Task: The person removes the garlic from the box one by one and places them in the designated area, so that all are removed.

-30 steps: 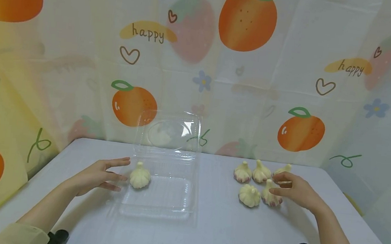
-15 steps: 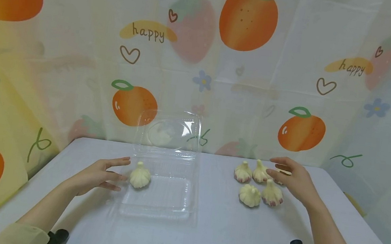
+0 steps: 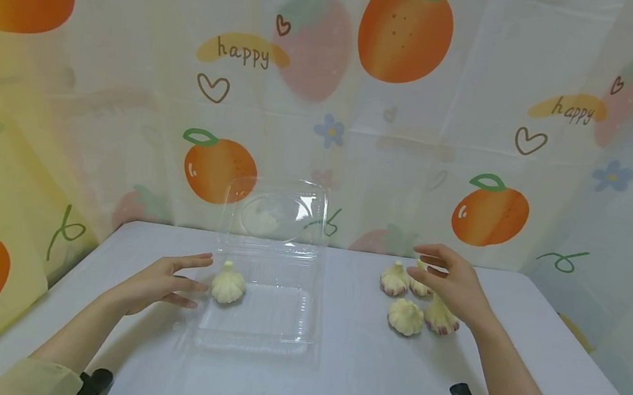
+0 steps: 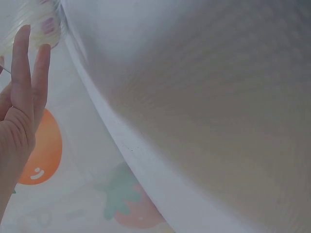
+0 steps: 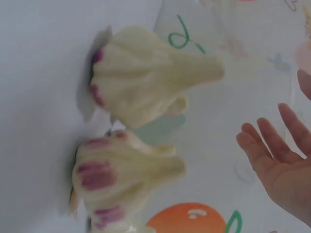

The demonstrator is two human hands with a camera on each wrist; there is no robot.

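Note:
In the head view, my left hand [image 3: 165,286] lies with extended fingers beside the left edge of a clear plastic clamshell box [image 3: 255,339]. One garlic bulb [image 3: 228,283] sits inside the box at the left. Whether the fingers touch the plastic, I cannot tell. Over the garlic group at the right hovers my right hand [image 3: 452,286], fingers apart and nothing in its grasp. A front garlic bulb [image 3: 405,317], a back-left garlic bulb [image 3: 395,279] and a garlic bulb below the palm [image 3: 441,317] show near it; the hand partly hides another. In the right wrist view, the right fingers [image 5: 269,141] stand away from the bulbs.
A white table [image 3: 349,381] carries everything. The box's raised lid [image 3: 274,212] leans up near the printed curtain [image 3: 389,166] behind the table. Dark straps sit on both wrists by the sleeves.
My right hand first moved back, then left across the rear of the garlic group. The rear-right bulb is now out of sight behind it. My left hand stays in place.

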